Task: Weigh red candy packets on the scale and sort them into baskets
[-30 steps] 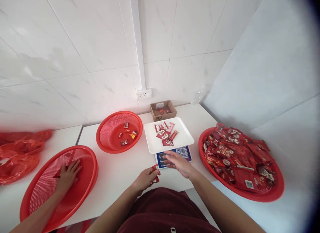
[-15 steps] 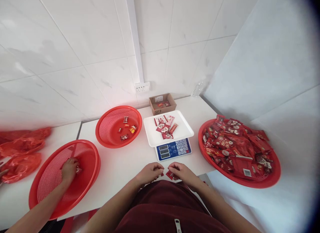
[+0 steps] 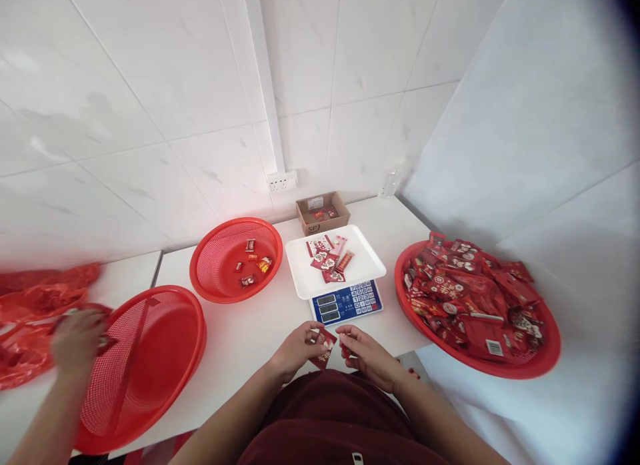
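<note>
Pinched between my left hand [image 3: 300,347] and right hand [image 3: 367,350], low in the frame's centre, is a small red foil sachet [image 3: 324,348], below the blue-faced weighing scale [image 3: 347,302].

I have only 1 view, from the camera on my head, looking forward and steeply down over my chest at the white table [image 3: 235,338]. It sits close above my left hand [image 3: 295,348] and right hand [image 3: 367,348], low in the picture. It faces the tiled wall corner [image 3: 320,85], and the wide lens bends the edges.
</note>
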Action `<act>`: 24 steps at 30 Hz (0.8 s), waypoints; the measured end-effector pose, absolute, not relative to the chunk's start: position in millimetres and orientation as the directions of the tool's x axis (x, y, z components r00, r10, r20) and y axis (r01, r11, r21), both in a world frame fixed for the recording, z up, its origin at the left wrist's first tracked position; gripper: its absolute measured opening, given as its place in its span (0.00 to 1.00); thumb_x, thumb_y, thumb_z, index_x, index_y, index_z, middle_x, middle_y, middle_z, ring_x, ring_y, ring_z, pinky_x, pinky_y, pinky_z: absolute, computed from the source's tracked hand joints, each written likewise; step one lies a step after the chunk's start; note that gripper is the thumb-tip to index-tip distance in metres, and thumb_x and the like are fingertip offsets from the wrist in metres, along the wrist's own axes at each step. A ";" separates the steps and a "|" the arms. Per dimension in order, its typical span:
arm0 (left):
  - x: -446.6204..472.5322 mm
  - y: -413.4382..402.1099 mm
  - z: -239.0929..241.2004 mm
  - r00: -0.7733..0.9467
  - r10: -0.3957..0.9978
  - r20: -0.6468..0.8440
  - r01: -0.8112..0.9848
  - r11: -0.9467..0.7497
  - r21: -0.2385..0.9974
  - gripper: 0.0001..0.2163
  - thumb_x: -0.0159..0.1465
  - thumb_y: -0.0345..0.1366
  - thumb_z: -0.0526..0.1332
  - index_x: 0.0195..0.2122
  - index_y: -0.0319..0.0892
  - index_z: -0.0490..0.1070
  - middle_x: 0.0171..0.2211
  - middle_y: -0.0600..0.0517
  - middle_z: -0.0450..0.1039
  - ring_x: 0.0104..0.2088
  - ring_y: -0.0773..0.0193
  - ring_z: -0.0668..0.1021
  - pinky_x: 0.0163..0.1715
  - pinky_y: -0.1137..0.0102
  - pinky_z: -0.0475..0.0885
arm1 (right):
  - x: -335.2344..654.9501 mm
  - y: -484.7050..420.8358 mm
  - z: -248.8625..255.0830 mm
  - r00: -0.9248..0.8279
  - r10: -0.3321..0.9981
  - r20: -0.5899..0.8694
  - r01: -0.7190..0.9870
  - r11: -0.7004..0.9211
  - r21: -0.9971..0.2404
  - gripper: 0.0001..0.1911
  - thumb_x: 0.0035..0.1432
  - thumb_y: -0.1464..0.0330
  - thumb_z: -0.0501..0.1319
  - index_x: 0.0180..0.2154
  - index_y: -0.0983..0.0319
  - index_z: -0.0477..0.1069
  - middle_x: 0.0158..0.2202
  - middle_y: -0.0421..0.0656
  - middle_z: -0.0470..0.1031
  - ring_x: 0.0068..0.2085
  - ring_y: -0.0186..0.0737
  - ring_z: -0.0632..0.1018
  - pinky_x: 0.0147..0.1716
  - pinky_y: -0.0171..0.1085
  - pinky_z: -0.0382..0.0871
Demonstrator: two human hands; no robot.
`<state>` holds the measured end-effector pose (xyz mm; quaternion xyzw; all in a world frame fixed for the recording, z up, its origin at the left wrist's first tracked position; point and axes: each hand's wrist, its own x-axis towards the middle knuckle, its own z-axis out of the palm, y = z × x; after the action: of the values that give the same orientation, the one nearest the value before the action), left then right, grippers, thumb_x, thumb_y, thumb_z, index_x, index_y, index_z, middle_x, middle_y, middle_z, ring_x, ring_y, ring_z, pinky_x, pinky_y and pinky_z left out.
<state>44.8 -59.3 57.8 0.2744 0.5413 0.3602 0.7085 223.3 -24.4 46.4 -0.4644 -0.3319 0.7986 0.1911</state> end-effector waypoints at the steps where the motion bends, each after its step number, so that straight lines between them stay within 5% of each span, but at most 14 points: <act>1: 45.4 -59.3 58.2 0.168 0.809 -0.563 -0.207 0.587 0.783 0.26 0.43 0.39 0.71 0.42 0.39 0.66 0.29 0.53 0.70 0.30 0.67 0.73 0.34 0.68 0.68 | 223.0 -25.5 46.7 -0.499 0.614 -0.611 0.012 -0.701 -0.713 0.23 0.45 0.53 0.65 0.39 0.58 0.66 0.27 0.35 0.64 0.27 0.29 0.65 0.26 0.31 0.61; 12: 51.4 -60.1 48.1 0.340 0.782 -0.523 0.050 0.541 0.840 0.28 0.50 0.43 0.66 0.50 0.41 0.61 0.26 0.53 0.73 0.27 0.63 0.76 0.33 0.65 0.70 | 220.1 -30.0 45.9 -0.553 0.640 -0.534 0.254 -0.481 -0.839 0.22 0.45 0.48 0.61 0.25 0.61 0.62 0.18 0.33 0.59 0.20 0.28 0.57 0.20 0.32 0.48; 15: 25.7 -45.2 46.2 0.019 0.921 -0.388 0.361 0.356 0.862 0.23 0.58 0.43 0.58 0.53 0.40 0.60 0.40 0.44 0.74 0.43 0.57 0.75 0.45 0.60 0.68 | 230.0 -20.0 43.1 -0.433 0.742 -0.512 0.204 -0.473 -0.857 0.20 0.45 0.50 0.61 0.25 0.61 0.64 0.20 0.35 0.63 0.21 0.29 0.61 0.21 0.32 0.52; 19: -51.4 -19.3 51.0 -0.521 0.851 0.064 0.766 0.432 0.476 0.29 0.62 0.43 0.52 0.62 0.38 0.50 0.63 0.37 0.49 0.64 0.48 0.49 0.60 0.51 0.46 | 258.9 1.3 40.5 -0.195 0.847 -0.494 0.118 -0.479 -0.870 0.20 0.44 0.51 0.62 0.26 0.61 0.66 0.21 0.36 0.64 0.22 0.30 0.62 0.22 0.33 0.55; 21: -97.5 -13.9 51.6 -0.675 0.729 0.114 0.720 0.618 0.316 0.33 0.61 0.46 0.52 0.64 0.36 0.45 0.66 0.35 0.39 0.65 0.44 0.43 0.60 0.46 0.41 | 273.7 10.7 41.1 -0.098 0.867 -0.489 0.077 -0.484 -0.872 0.20 0.42 0.51 0.64 0.26 0.60 0.66 0.21 0.36 0.63 0.22 0.30 0.62 0.21 0.33 0.56; 24: -157.2 -18.8 46.5 -0.859 0.512 -0.021 0.490 0.832 0.260 0.42 0.56 0.51 0.56 0.65 0.36 0.38 0.65 0.30 0.34 0.64 0.35 0.44 0.55 0.40 0.49 | 287.6 18.6 44.5 -0.013 0.878 -0.479 0.029 -0.478 -0.878 0.20 0.39 0.52 0.66 0.26 0.60 0.66 0.21 0.36 0.64 0.22 0.31 0.64 0.22 0.33 0.58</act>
<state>-157.2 -18.8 46.5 0.2618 0.9561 0.1238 0.0450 287.6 18.6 44.5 -0.6094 -0.3721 0.6065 0.3497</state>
